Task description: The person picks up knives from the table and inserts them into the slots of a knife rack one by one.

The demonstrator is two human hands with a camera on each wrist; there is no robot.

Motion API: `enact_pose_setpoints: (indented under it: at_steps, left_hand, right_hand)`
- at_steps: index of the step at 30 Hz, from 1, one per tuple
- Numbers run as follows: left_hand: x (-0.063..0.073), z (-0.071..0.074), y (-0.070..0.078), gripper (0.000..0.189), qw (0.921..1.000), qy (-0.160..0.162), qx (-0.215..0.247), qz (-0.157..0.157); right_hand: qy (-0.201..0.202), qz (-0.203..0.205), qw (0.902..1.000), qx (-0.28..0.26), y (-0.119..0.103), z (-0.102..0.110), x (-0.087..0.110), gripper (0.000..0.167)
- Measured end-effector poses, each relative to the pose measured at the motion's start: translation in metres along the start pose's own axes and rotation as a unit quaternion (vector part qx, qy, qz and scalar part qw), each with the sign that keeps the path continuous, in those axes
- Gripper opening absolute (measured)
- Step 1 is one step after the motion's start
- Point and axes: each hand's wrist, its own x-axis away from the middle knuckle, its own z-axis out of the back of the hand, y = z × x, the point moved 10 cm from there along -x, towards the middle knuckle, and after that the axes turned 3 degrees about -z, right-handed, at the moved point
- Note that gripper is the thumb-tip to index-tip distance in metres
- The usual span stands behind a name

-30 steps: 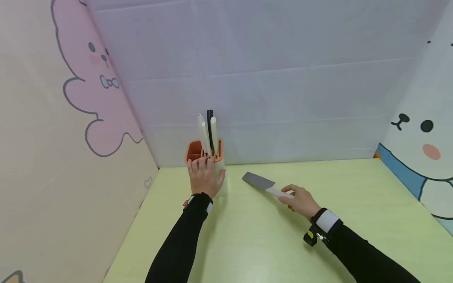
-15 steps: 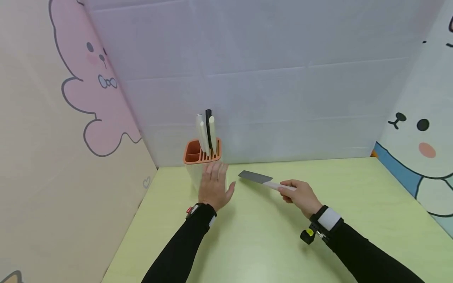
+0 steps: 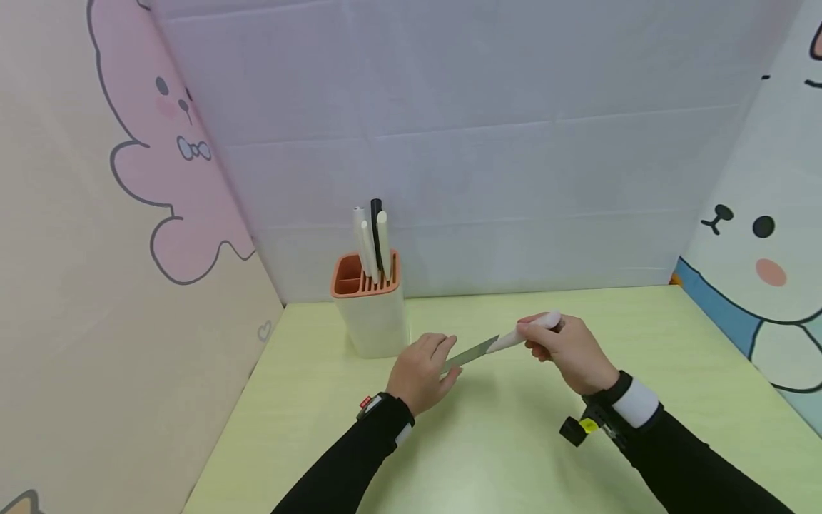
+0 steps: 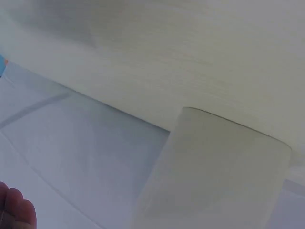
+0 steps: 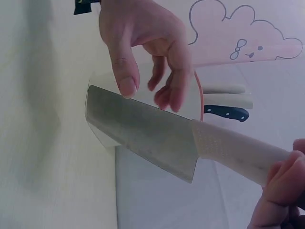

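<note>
My right hand (image 3: 570, 351) pinches the white handle of a kitchen knife (image 5: 143, 131) with a broad grey blade. Raised above the table, the knife points left, and its blade looks narrow in the head view. Close to the blade's tip end is my left hand (image 3: 420, 373), fingers loosely bent and parted. In the right wrist view its thumb tip overlaps the blade's upper edge; whether they touch, I cannot tell. Behind the left hand stands a white knife block (image 3: 375, 328) with an orange slotted top. Several knives (image 3: 383, 246) with white and black handles stand in it.
The pale yellow-green table (image 3: 501, 457) ends at a pale fabric wall (image 3: 475, 178) close behind the knife block. Side walls with cartoon prints rise to the left and right.
My left hand has come off the knife block and moved right and nearer, to the blade. The right hand has lifted and turned the knife, raising its handle end and lowering the tip.
</note>
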Motion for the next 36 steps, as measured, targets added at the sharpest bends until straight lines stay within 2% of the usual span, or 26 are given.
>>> enact_pose_setpoints:
  at_steps: [4,7,10,14,17,21,24,28,31,36]
  left_hand:
    - [0.007,0.008,0.012,0.042,0.9996,0.012,0.026,-0.003]
    - [0.011,0.015,0.018,0.028,0.9989,0.033,0.032,-0.006]
    - [0.013,0.021,0.023,0.018,0.9984,0.048,0.029,-0.011]
    - [0.013,0.023,0.029,0.016,0.9981,0.052,0.033,-0.006]
    - [0.012,0.023,0.030,0.016,0.9969,0.066,0.040,0.015]
    - [0.010,0.022,0.029,0.015,0.9946,0.082,0.035,0.052]
    - [0.006,0.022,0.029,0.015,0.9938,0.080,0.027,0.072]
    - [0.003,0.023,0.029,0.014,0.9928,0.078,0.017,0.090]
    - [0.004,0.023,0.028,0.013,0.9920,0.073,0.009,0.102]
    - [0.009,0.022,0.026,0.013,0.9926,0.070,-0.001,0.099]
  right_hand:
    - [-0.014,0.002,0.9992,-0.038,-0.008,-0.002,0.004,0.020]
    - [-0.023,-0.007,0.9970,-0.074,-0.010,-0.002,0.005,0.022]
    - [-0.014,-0.021,0.9930,-0.115,-0.011,-0.002,0.005,0.025]
    - [0.031,-0.026,0.9889,-0.143,-0.007,-0.003,0.000,0.022]
    - [0.050,-0.012,0.9934,-0.102,-0.006,-0.013,-0.002,0.027]
    - [0.043,0.009,0.9982,-0.040,-0.005,-0.037,-0.002,0.044]
    - [0.047,0.024,0.9980,-0.034,-0.002,-0.052,-0.002,0.051]
    - [0.067,0.066,0.9955,-0.012,0.000,-0.061,-0.003,0.061]
    - [0.086,0.090,0.9920,0.023,0.002,-0.062,-0.005,0.061]
    - [0.108,0.094,0.9884,0.050,0.006,-0.062,-0.008,0.046]
